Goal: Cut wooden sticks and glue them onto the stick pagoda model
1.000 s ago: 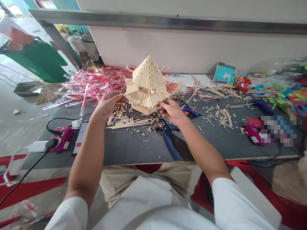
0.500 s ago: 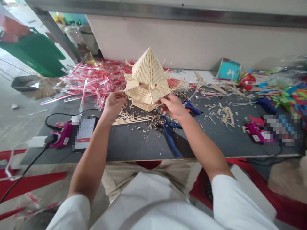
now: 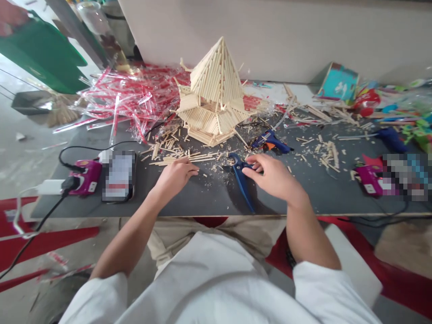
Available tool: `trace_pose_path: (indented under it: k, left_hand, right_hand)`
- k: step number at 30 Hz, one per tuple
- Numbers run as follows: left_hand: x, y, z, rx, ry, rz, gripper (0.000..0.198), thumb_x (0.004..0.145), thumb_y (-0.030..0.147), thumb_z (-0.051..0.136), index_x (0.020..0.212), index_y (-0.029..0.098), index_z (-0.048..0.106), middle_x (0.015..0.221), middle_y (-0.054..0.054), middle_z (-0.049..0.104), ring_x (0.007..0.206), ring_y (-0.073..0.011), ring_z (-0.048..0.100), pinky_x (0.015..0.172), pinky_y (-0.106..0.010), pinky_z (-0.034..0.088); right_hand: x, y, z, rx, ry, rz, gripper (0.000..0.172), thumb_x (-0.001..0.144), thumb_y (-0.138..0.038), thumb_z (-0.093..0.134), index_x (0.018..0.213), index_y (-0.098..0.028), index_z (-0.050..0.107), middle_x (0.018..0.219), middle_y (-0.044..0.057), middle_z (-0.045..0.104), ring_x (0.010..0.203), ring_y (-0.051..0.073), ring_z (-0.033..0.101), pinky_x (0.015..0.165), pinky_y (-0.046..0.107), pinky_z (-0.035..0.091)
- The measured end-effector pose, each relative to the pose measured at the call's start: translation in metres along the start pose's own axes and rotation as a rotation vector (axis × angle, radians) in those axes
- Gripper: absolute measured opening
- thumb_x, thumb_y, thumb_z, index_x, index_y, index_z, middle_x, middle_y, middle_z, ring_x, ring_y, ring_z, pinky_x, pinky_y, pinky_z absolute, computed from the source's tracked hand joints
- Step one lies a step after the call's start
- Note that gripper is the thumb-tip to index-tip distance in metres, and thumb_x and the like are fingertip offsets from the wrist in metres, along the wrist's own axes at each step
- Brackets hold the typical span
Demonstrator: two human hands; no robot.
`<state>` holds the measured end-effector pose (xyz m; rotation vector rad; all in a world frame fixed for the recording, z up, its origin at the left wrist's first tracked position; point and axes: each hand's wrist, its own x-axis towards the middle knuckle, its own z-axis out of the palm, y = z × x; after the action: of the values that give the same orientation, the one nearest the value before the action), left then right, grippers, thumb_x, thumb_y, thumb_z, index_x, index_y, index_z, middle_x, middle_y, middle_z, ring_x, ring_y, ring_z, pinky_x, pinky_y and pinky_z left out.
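A pointed, tiered model made of thin wooden sticks (image 3: 219, 76) stands upright on the dark table (image 3: 202, 198), touched by neither hand. My right hand (image 3: 270, 175) is closed on one handle of the blue cutter (image 3: 243, 182), which lies on the table in front of the model. Near the loose sticks (image 3: 202, 156), my left hand (image 3: 177, 176) rests low over the table with its fingers pressed together; anything between the fingertips is too small to make out. Stick scraps lie scattered between the hands and the model.
Red and clear plastic wrappers (image 3: 135, 99) are heaped at the back left. A phone (image 3: 119, 176) and a purple power strip (image 3: 87, 176) lie left. A blue glue gun (image 3: 272, 141) is right of the model, a teal box (image 3: 338, 83) behind, another purple strip (image 3: 371, 180) far right.
Both hands have let go of the stick model, which now stands on the table. My left hand has come down toward the loose sticks, my right hand onto the blue cutter. The camera view has shifted.
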<state>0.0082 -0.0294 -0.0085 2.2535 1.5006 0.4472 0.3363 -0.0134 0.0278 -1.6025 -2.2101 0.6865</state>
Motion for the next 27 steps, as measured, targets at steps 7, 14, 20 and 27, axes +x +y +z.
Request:
trace_pose_path:
  k: [7,14,20,27]
  left_hand:
    - [-0.006,0.012,0.009,0.192,0.068,-0.035,0.027,0.106,0.026,0.048,0.101,0.020,0.075,0.107,-0.008,0.073,0.092,-0.0234,0.071,0.067,-0.032,0.045]
    - [0.011,0.020,0.000,-0.315,0.189,-0.067,0.010,0.098,0.024,0.060,0.097,0.020,0.070,0.089,-0.002,0.077,0.078,-0.0161,0.070,0.076,-0.029,0.052]
    - [0.047,0.036,0.004,-0.973,0.144,-0.135,0.035,0.081,0.029,0.084,0.110,0.015,0.072,0.090,-0.007,0.080,0.078,-0.0190,0.077,0.072,-0.032,0.063]
    - [0.073,0.056,0.029,-1.214,0.239,-0.211,0.027,0.086,0.030,0.078,0.104,0.010,0.074,0.089,-0.009,0.081,0.080,-0.0188,0.080,0.079,-0.034,0.069]
  right_hand:
    - [-0.046,0.003,0.042,-0.350,-0.103,0.087,0.134,0.073,-0.076,0.080,0.162,0.007,0.024,0.170,0.034,0.023,0.160,0.049,0.020,0.130,0.060,0.025]
    - [-0.045,0.001,0.048,-0.488,0.061,0.043,0.072,0.096,-0.033,0.058,0.152,0.008,0.042,0.143,0.033,0.053,0.132,0.046,0.049,0.114,0.058,0.042]
    - [-0.043,-0.006,0.035,-0.330,0.063,0.127,0.052,0.098,-0.032,0.050,0.137,0.001,0.057,0.120,0.026,0.061,0.117,0.041,0.058,0.104,0.053,0.049]
    - [-0.043,-0.027,0.037,0.178,0.173,0.199,0.049,0.105,-0.050,0.039,0.129,-0.014,0.063,0.116,0.019,0.067,0.108,0.034,0.066,0.099,0.049,0.051]
